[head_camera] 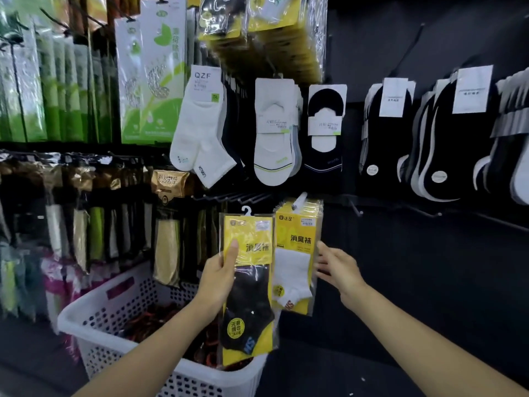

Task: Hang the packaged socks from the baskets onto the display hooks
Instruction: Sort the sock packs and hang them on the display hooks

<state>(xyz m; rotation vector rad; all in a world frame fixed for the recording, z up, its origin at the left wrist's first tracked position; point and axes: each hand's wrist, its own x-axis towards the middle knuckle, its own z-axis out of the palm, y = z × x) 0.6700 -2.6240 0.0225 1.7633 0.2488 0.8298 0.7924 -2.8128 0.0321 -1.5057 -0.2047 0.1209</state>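
Note:
My left hand (219,275) grips a yellow pack of black socks (247,285) by its left edge, upright, its white hanger loop free below a row of bare black display hooks (232,197). Just to its right, a stack of yellow packs of white socks (296,253) hangs on a hook with a white tip (299,200). My right hand (336,266) is beside that stack's right edge, fingers apart and close to the plastic, holding nothing. A white perforated basket (108,316) stands below my left arm, with dark packs inside.
The black wall holds white and black ankle socks (197,130), no-show socks (273,133) and dark sock stacks (446,130) on hooks above. Green packs (148,73) and dark bagged goods (86,210) fill the left racks. Bare hooks (423,213) jut out at the right.

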